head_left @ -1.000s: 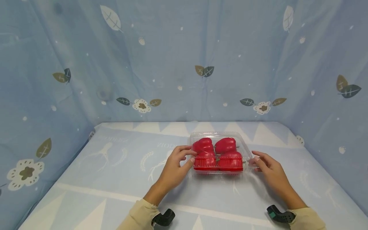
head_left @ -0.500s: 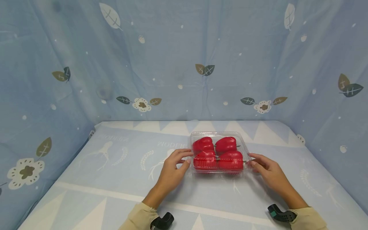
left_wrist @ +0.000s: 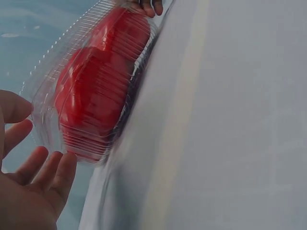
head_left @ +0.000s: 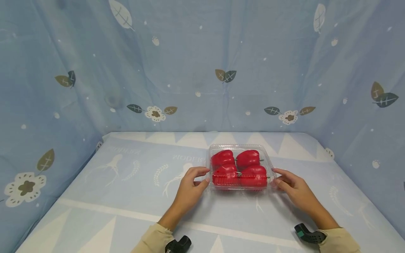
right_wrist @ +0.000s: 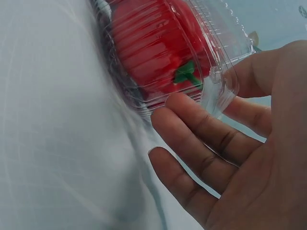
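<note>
I see box (head_left: 240,168) of peppers (head_left: 239,168) lid down, frame centre. Left hand (head_left: 189,187), right hand (head_left: 292,186) flank ends, fingers relaxed, touching rim, gripping nothing. Judged: closing done, release left.

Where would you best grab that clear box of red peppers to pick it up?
Probably by its two short ends, coming in from both sides. The clear box lies flat and wide, lid closed, and the left hand and right hand already flank those ends.

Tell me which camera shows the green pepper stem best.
The right wrist view: the green stem sits close and sharp against a red pepper inside the clear clamshell box. The head view shows stems only as tiny dark specks. The left wrist view shows only red flesh behind the ribbed plastic.
</note>
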The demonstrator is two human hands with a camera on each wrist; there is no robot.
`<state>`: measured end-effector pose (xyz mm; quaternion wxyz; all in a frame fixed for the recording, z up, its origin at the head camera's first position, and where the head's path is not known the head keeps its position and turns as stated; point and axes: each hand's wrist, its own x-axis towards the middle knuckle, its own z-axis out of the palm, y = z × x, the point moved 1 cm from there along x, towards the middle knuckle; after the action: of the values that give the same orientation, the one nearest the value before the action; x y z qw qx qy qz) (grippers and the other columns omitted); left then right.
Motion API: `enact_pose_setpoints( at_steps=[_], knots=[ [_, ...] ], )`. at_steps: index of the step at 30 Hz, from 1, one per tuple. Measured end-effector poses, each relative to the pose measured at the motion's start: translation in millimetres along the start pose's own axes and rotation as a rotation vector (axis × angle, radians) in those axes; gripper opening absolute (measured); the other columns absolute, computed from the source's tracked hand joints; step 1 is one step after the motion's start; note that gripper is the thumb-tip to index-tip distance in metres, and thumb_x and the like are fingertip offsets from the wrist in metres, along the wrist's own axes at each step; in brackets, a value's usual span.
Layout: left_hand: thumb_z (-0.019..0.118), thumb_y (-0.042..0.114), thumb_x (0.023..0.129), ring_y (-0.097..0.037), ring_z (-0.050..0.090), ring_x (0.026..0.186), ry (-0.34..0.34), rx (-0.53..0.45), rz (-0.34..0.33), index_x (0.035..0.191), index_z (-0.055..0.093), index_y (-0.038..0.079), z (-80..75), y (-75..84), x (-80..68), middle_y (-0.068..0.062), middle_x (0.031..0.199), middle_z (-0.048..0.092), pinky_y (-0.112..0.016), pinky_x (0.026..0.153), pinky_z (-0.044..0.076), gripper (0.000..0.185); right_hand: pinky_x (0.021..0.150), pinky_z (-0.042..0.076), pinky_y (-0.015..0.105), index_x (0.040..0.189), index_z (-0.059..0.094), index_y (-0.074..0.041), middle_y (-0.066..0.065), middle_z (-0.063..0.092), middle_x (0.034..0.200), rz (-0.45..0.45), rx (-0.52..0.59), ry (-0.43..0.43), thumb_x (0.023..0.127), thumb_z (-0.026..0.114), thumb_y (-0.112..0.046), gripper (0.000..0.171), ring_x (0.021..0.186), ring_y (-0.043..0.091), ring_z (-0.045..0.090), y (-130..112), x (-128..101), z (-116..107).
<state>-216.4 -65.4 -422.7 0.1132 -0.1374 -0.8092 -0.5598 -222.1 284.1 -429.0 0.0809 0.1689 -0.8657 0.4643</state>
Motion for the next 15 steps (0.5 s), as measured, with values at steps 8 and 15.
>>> enact_pose_setpoints(
  at_steps=[8, 15],
  knots=[
    [0.065, 0.014, 0.089, -0.017, 0.058, 0.111, -0.006, 0.007, -0.021, 0.117, 0.063, 0.014, 0.7, -1.0, -1.2, 0.004, 0.115, 0.055, -0.029, 0.084, 0.052, 0.028, 0.071, 0.056, 0.025, 0.137, 0.044, 0.002, 0.012, 0.066, 0.087, -0.03, 0.082, -0.039, 0.098, 0.053, -0.01, 0.042, 0.075, 0.019, 0.069, 0.9, 1.5, -0.2],
    [0.064, 0.018, 0.09, -0.019, 0.058, 0.11, -0.04, 0.018, -0.075, 0.117, 0.063, 0.016, 0.0, -1.0, -2.7, 0.003, 0.115, 0.055, -0.038, 0.089, 0.05, 0.027, 0.071, 0.056, 0.028, 0.137, 0.041, 0.006, 0.015, 0.065, 0.085, -0.048, 0.161, -0.055, 0.098, 0.051, -0.006, 0.042, 0.075, 0.023, 0.069, 3.8, 1.1, 1.0]
  ],
)
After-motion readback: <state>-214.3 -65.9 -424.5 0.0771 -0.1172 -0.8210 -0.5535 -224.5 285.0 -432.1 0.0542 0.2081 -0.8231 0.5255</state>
